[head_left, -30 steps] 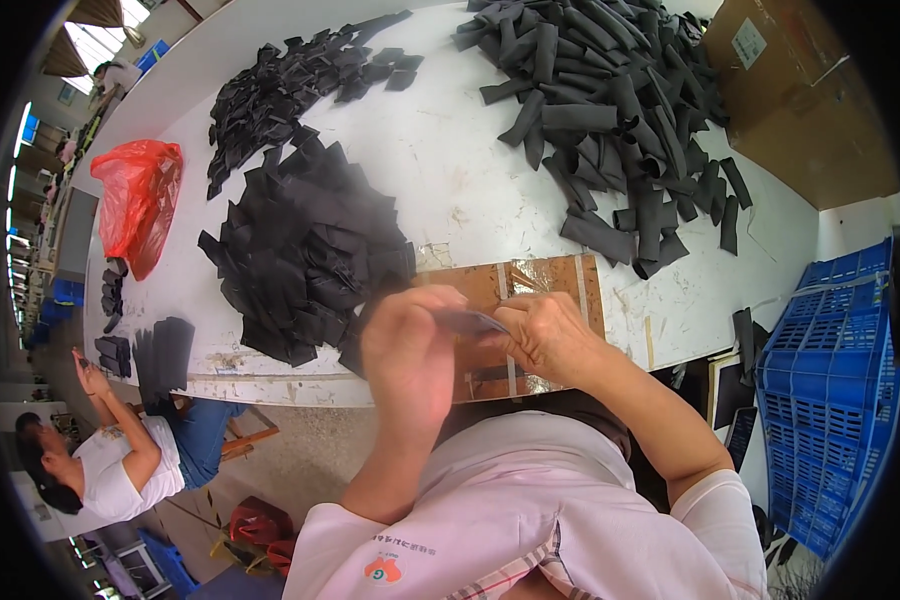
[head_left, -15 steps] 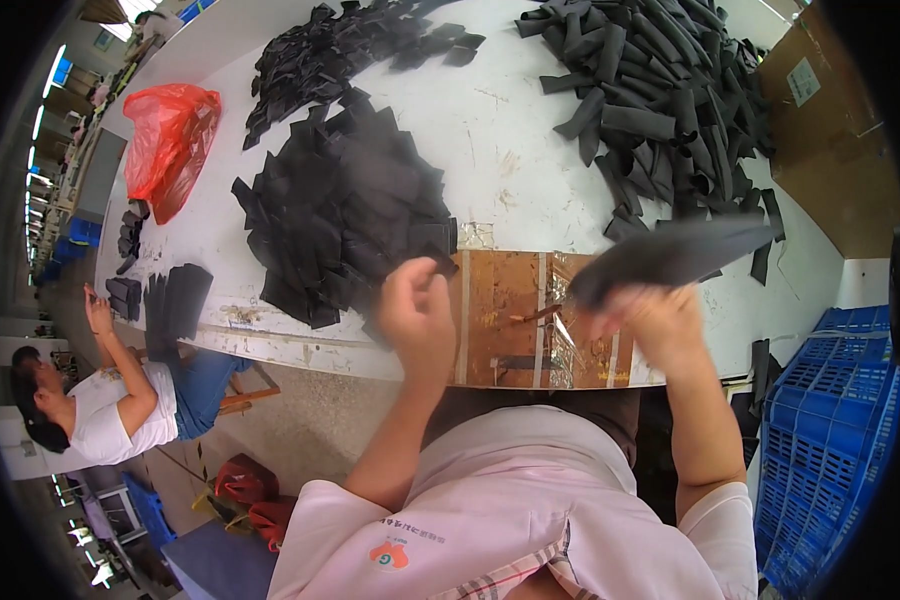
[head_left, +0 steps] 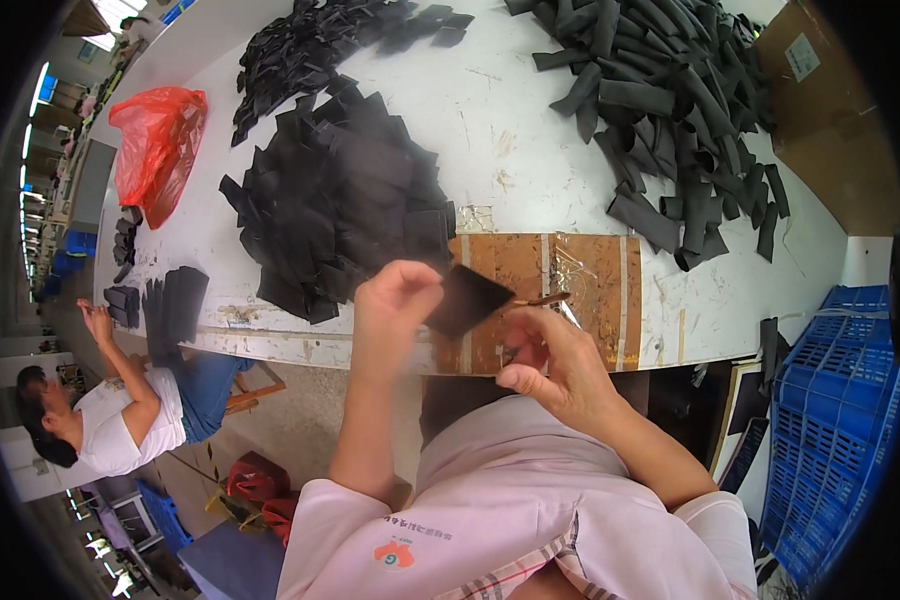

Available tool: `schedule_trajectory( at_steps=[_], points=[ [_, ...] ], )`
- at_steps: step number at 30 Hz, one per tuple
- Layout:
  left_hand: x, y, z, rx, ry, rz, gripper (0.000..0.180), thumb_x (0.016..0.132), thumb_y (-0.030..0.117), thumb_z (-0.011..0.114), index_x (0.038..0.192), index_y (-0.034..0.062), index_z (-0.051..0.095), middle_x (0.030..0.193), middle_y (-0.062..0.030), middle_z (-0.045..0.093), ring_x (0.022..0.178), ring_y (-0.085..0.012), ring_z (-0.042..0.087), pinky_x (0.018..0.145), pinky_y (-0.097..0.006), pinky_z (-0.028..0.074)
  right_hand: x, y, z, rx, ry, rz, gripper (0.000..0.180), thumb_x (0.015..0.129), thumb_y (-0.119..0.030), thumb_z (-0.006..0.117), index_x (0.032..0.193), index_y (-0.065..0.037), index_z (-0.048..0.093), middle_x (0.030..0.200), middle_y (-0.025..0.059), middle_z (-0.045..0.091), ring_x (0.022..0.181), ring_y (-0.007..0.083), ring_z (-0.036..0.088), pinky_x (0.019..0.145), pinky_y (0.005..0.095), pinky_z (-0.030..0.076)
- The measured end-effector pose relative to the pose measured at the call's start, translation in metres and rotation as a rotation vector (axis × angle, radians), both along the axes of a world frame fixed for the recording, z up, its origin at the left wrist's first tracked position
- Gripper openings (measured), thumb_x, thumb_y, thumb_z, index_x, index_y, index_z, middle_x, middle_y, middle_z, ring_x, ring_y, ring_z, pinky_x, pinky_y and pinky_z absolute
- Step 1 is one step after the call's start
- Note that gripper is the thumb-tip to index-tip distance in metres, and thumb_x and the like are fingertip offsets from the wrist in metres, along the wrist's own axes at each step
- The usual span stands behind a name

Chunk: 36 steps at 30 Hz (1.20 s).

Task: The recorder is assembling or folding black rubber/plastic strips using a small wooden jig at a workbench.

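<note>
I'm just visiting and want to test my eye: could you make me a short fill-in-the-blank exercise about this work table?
1. The left hand holds a flat ____ piece.
2. The right hand holds a thin brush over a ____ board.
3. The plastic bag on the white table is ____.
4. The crate beside the table is ____.

Missing words: black; brown; red; blue

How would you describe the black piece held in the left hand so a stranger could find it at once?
Start at the white table and find the brown taped board at its near edge. Just in front, the left hand pinches a flat black piece. Unlike the heaped black pieces behind, it is lifted off the table, alone.
</note>
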<state>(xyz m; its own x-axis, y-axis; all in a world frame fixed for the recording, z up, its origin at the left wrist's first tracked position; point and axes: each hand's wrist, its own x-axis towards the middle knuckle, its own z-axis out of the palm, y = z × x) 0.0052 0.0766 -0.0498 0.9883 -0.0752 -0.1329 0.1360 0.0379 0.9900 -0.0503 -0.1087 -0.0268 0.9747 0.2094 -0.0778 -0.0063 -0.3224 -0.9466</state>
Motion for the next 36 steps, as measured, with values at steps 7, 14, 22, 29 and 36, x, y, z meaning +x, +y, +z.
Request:
schedule_trajectory(
  at_steps=[7, 14, 22, 29, 36],
  points=[
    [-0.036, -0.034, 0.013, -0.251, -0.048, -0.048, 0.008, 0.079, 0.001, 0.058, 0.085, 0.0008, 0.054, 0.088, -0.0026, 0.056, 0.078, -0.0072, 0.051, 0.070, -0.020, 0.040, 0.001, 0.010, -0.006, 0.050, -0.258, -0.114, 0.018, 0.062, -0.003, 0.070, 0.078, 0.000, 0.061, 0.066, 0.0105, 0.054, 0.057, 0.0266, 0.054, 0.050, 0.0317, 0.044],
    [-0.064, -0.050, 0.025, -0.184, 0.024, 0.139, 0.017, 0.082, 0.009, 0.054, 0.095, -0.0019, 0.051, 0.083, -0.0054, 0.056, 0.074, -0.0089, 0.051, 0.067, -0.021, 0.041, 0.003, -0.004, -0.013, -0.275, -0.536, -0.207, 0.016, 0.059, 0.000, 0.070, 0.070, -0.002, 0.058, 0.060, 0.0075, 0.050, 0.051, 0.0219, 0.050, 0.044, 0.0305, 0.037],
    [-0.060, -0.055, 0.034, -0.269, 0.238, 0.016, 0.012, 0.080, 0.006, 0.057, 0.089, -0.0006, 0.052, 0.078, -0.0013, 0.056, 0.068, -0.0045, 0.051, 0.058, -0.016, 0.040, 0.005, -0.011, -0.019, -0.445, -0.686, -0.213, 0.016, 0.051, -0.002, 0.064, 0.061, -0.005, 0.052, 0.056, 0.0052, 0.043, 0.050, 0.0206, 0.048, 0.042, 0.0319, 0.038],
    [-0.057, -0.060, 0.019, 0.003, 0.094, 0.159, 0.004, 0.080, -0.001, 0.054, 0.083, -0.0026, 0.055, 0.073, -0.0025, 0.057, 0.060, -0.0056, 0.052, 0.054, -0.017, 0.042, 0.003, -0.016, -0.002, -0.437, -0.439, -0.038, 0.025, 0.057, -0.012, 0.071, 0.072, -0.002, 0.055, 0.068, 0.0062, 0.049, 0.059, 0.0215, 0.053, 0.047, 0.0308, 0.043],
    [-0.060, -0.065, 0.019, 0.310, -0.226, 0.031, 0.008, 0.077, -0.006, 0.057, 0.084, -0.0023, 0.056, 0.072, -0.0024, 0.058, 0.060, -0.0063, 0.055, 0.054, -0.019, 0.045, 0.004, -0.018, -0.004, -0.139, -0.462, -0.063, 0.022, 0.063, -0.005, 0.069, 0.080, 0.001, 0.057, 0.072, 0.0095, 0.052, 0.059, 0.0245, 0.055, 0.049, 0.0312, 0.046]
  ],
)
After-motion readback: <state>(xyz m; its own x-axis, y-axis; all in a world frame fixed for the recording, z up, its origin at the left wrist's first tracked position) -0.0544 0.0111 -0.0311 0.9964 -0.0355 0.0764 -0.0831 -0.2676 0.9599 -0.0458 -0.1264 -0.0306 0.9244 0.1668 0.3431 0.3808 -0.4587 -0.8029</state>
